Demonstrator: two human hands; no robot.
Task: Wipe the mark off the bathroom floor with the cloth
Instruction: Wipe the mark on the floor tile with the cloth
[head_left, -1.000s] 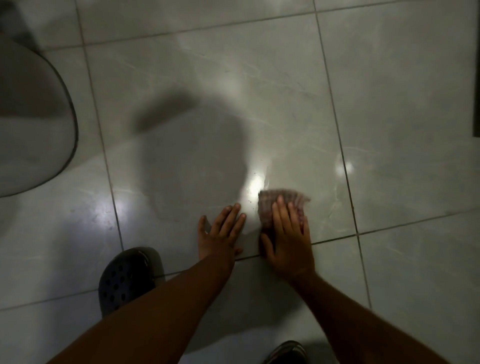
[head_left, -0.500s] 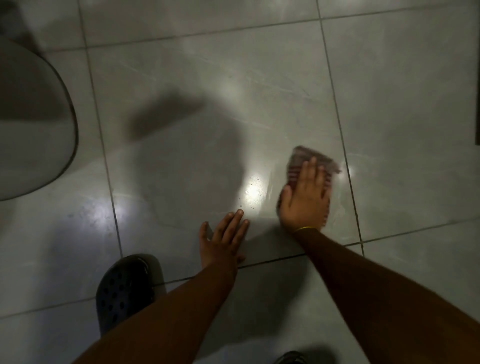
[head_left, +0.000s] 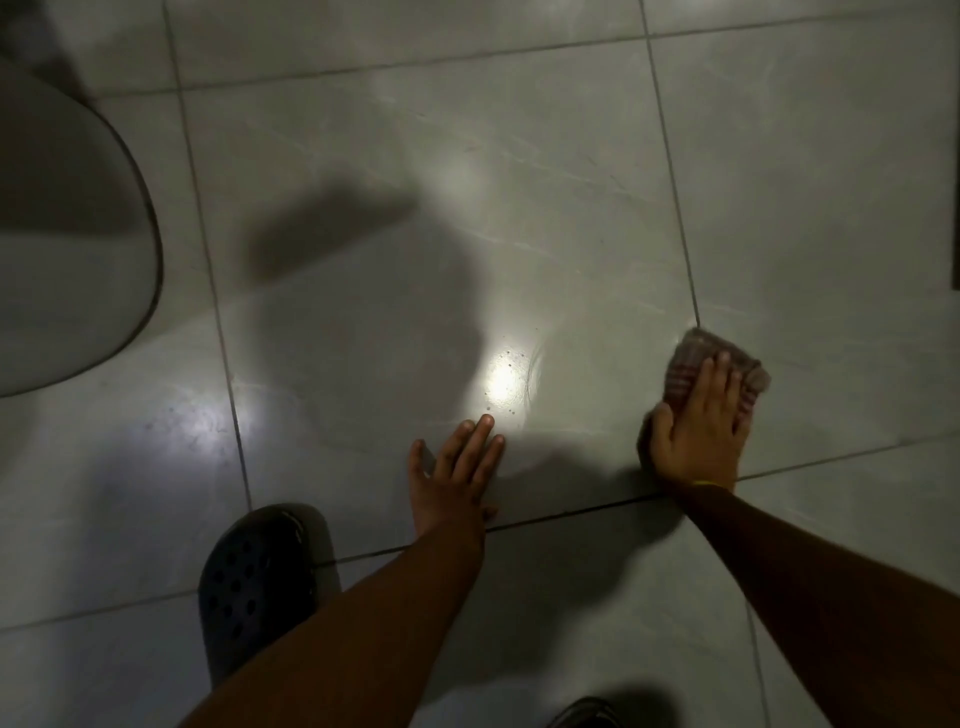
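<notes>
A folded pinkish checked cloth (head_left: 691, 358) lies flat on the grey tiled floor (head_left: 467, 234), close to a grout line at the right. My right hand (head_left: 698, 431) presses down on it with the fingers spread over its near half. My left hand (head_left: 457, 475) rests flat on the same tile, fingers apart and holding nothing. Between the hands, small dark specks (head_left: 511, 366) and a curved wet streak show in a bright glare patch. No clear mark is visible elsewhere in the dim light.
A white toilet bowl (head_left: 67, 260) bulges in from the left edge. My dark perforated clog (head_left: 254, 582) stands at the lower left, and the tip of another shoe (head_left: 587, 717) shows at the bottom. A dark edge (head_left: 955, 208) sits at the far right.
My right hand has slid the cloth from beside my left hand up and away to the right, then a little nearer along the grout line. My left hand has stayed planted.
</notes>
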